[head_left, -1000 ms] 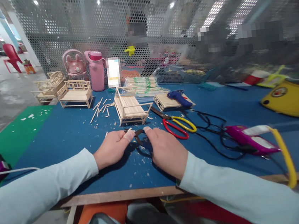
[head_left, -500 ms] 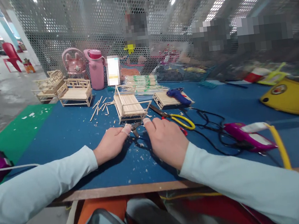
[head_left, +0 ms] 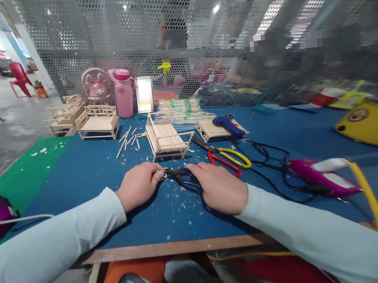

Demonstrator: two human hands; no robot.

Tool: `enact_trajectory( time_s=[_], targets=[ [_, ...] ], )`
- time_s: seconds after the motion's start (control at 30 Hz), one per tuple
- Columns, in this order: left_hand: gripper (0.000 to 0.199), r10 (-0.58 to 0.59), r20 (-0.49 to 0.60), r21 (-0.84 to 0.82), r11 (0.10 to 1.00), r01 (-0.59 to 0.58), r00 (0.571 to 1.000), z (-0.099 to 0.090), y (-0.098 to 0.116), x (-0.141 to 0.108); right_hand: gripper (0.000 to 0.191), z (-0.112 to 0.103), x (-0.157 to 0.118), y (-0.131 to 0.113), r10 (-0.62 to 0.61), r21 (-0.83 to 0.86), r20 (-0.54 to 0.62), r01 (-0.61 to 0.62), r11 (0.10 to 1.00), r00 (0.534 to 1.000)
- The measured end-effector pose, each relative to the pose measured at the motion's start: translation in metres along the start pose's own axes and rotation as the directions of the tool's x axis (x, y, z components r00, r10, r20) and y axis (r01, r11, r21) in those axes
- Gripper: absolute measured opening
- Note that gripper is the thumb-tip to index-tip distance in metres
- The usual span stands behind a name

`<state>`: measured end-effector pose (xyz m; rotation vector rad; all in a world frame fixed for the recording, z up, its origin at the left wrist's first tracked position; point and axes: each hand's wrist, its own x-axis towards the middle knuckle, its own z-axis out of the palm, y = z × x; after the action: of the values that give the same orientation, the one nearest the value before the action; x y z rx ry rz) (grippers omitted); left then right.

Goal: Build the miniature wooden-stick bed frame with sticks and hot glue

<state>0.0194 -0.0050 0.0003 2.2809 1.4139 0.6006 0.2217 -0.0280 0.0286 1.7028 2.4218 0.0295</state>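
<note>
My right hand [head_left: 222,187] is closed around the dark blue handles of cutting pliers [head_left: 181,177]. Their jaws point left and reach the fingertips of my left hand [head_left: 140,185]. Thumb and forefinger of that hand are pinched together on a small pale piece [head_left: 164,176], seemingly a bit of wooden stick, mostly hidden by the fingers. Just beyond both hands stands a miniature bench [head_left: 166,137] made of thin sticks. Short cut sticks [head_left: 126,139] lie loose to its left. Scissors [head_left: 224,156] with red and yellow handles rest beyond my right hand.
A blue glue gun [head_left: 229,124] lies on a flat stick frame [head_left: 208,130]. Black cords run to a purple device [head_left: 324,177] at right. Finished stick benches [head_left: 96,122], a pink bottle [head_left: 124,94] and bundled sticks [head_left: 178,108] line the back, before a perforated metal screen [head_left: 97,38].
The pliers have come into fuller view, with my right hand slightly farther right and lower. My left hand remains pinched at the jaws. The whole view has shifted slightly.
</note>
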Motion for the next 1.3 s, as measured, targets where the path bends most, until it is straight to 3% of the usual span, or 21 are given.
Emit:
enact_trajectory(
  time_s=[0.33, 0.57, 0.67, 0.77, 0.87, 1.0, 1.17, 1.3],
  targets=[
    [0.028, -0.041, -0.016, -0.189, 0.981, 0.038, 0.999, -0.003, -0.005, 0.001, 0.079, -0.001, -0.008, 0.015, 0.042, 0.076, -0.010, -0.042, 0.996, 0.999],
    [0.026, -0.036, -0.067, -0.249, 0.968, 0.018, 0.997, -0.006, -0.003, 0.001, 0.054, 0.013, -0.020, 0.028, 0.250, 0.097, -0.111, -0.240, 0.966, 0.962],
    [0.027, -0.045, -0.152, -0.262, 0.965, 0.004, 0.987, -0.007, -0.009, 0.005, 0.051, 0.021, -0.014, 0.028, 0.332, 0.000, -0.172, -0.337, 0.941, 0.927],
    [0.026, -0.058, -0.217, -0.241, 0.971, 0.005, 0.975, -0.006, -0.016, 0.008, 0.055, 0.027, -0.006, 0.030, 0.348, -0.013, -0.228, -0.360, 0.933, 0.909],
    [0.023, -0.071, -0.236, -0.206, 0.978, 0.021, 0.969, -0.007, -0.021, 0.010, 0.056, 0.029, -0.007, 0.032, 0.275, 0.024, -0.337, -0.284, 0.959, 0.900],
    [0.022, -0.063, -0.222, -0.127, 0.991, 0.036, 0.973, -0.012, -0.027, 0.014, 0.048, 0.018, -0.030, 0.026, 0.077, 0.052, -0.513, -0.059, 0.997, 0.855],
    [0.020, -0.078, -0.251, -0.158, 0.987, 0.039, 0.965, -0.024, -0.035, 0.021, 0.025, -0.009, -0.048, 0.007, -0.129, 0.163, -0.374, 0.202, 0.966, 0.918],
    [0.025, -0.141, -0.281, -0.182, 0.979, 0.092, 0.949, -0.024, -0.036, 0.024, 0.018, -0.022, -0.013, -0.005, -0.193, 0.115, -0.228, 0.224, 0.968, 0.954]
  ],
)
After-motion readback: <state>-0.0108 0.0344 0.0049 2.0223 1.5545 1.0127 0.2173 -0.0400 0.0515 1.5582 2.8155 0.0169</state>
